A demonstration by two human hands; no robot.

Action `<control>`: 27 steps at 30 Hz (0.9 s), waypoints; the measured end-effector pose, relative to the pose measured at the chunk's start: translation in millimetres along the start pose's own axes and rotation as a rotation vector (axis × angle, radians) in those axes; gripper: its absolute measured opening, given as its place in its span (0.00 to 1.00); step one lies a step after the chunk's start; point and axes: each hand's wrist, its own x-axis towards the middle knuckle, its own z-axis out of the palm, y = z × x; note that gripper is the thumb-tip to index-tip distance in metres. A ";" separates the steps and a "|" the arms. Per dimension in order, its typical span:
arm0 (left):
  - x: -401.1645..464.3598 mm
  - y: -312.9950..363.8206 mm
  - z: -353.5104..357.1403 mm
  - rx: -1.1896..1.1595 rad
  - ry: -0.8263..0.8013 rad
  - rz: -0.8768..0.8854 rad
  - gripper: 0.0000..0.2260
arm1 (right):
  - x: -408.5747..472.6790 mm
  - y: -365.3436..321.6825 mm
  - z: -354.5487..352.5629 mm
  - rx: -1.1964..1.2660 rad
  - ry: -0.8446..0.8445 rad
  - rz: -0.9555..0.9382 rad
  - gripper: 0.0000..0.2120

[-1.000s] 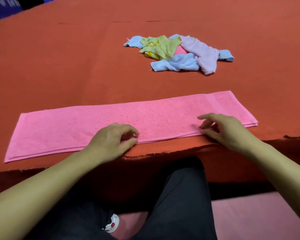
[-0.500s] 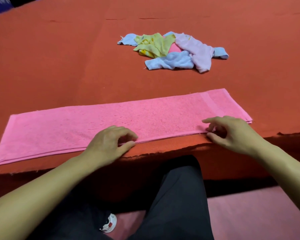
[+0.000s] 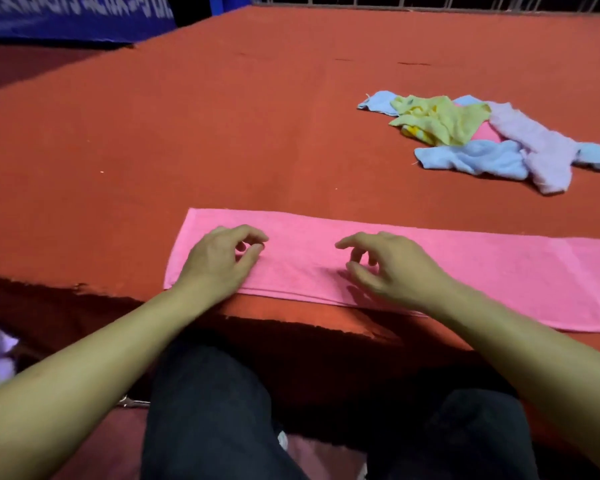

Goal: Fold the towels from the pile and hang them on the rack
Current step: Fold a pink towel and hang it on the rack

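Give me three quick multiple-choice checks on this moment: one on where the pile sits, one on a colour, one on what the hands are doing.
1. Where does the towel pile lie, seen from the person?
A. beyond the pink towel, to the right
B. on top of the pink towel
C. on the floor

2. What colour is the table cover?
A. green
B. red-orange
C. white

3. What do the left hand and right hand do?
A. lift the towel high
B. hover over or rest on the flat towel, fingers loosely curled
C. reach into the pile

Key: 1 A, the pile lies farther back and right. 2 B, red-orange throughout. 3 B, nothing is gripped.
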 end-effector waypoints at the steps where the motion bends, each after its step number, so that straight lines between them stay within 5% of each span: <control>1: 4.9 -16.9 -8.8 0.005 0.036 -0.037 0.07 | 17.1 -8.6 9.7 0.008 -0.005 -0.020 0.15; 4: 26.8 -60.1 -29.5 0.041 0.089 -0.096 0.10 | 65.6 -27.5 36.2 -0.024 0.032 -0.087 0.15; 12: 76.1 -95.4 -34.0 0.110 -0.162 -0.214 0.15 | 125.8 -22.7 69.2 -0.133 0.039 0.061 0.15; 19: 88.3 -133.1 -41.0 0.209 -0.281 -0.120 0.15 | 163.9 -30.0 83.6 -0.088 -0.054 0.162 0.15; 27: 72.3 -121.6 -74.3 -0.291 -0.090 -0.153 0.19 | 154.7 -35.3 43.3 0.191 -0.023 0.140 0.21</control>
